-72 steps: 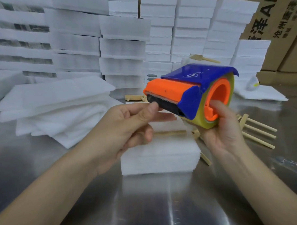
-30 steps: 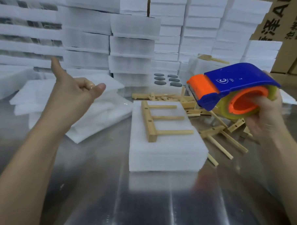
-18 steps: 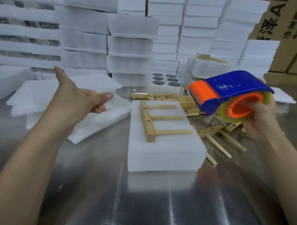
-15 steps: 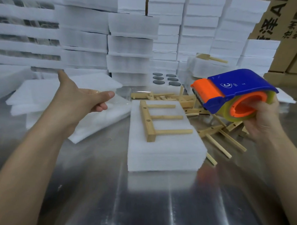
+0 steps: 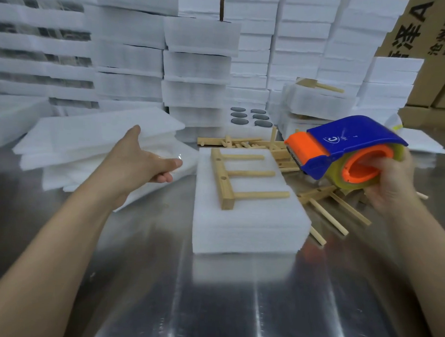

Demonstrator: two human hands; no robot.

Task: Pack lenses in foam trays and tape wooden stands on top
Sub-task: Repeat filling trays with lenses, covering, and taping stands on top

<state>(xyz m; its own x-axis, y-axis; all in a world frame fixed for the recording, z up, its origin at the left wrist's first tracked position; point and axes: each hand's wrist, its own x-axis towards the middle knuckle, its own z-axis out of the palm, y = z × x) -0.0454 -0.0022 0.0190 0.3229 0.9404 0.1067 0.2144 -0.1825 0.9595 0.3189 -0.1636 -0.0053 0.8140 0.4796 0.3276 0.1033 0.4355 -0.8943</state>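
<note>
- Head camera looked down on two bare arms. The left hand (image 5: 140,162) reached toward the middle left of the frame, thumb spread upward and forefinger straight. Its other fingers were loosely curled beneath, gripping nothing that I could make out.
- At that forefinger's tip there was a small glint of clear film; whether it stuck to the skin I could not tell.
- The right hand (image 5: 391,186), at the right edge, gripped a tape dispenser (image 5: 344,145) with its fingers curled into the orange core. The blue hood was on top and the orange toothed end pointed left.
- The dispenser was held in the air, up and to the right of the foam, touching neither it nor the table.
- A foam tray stack (image 5: 247,220) sat in the centre of the frame on the steel table (image 5: 210,295), between the two hands.
- One wooden stand (image 5: 231,173) lay flat on top of that stack, its bar to the left and three dowels pointing right.
- Loose stands (image 5: 329,206) lay heaped on the table just right of and behind the stack, beneath the dispenser.
- Dark round lenses (image 5: 249,116) sat in the pockets of a foam tray behind the heap, above centre.
- Foam sheets (image 5: 90,137) were piled loosely at the left, behind the left hand.
- Stacked foam (image 5: 196,52) filled the whole back, and cardboard boxes (image 5: 426,37) stood in the upper right corner.
</note>
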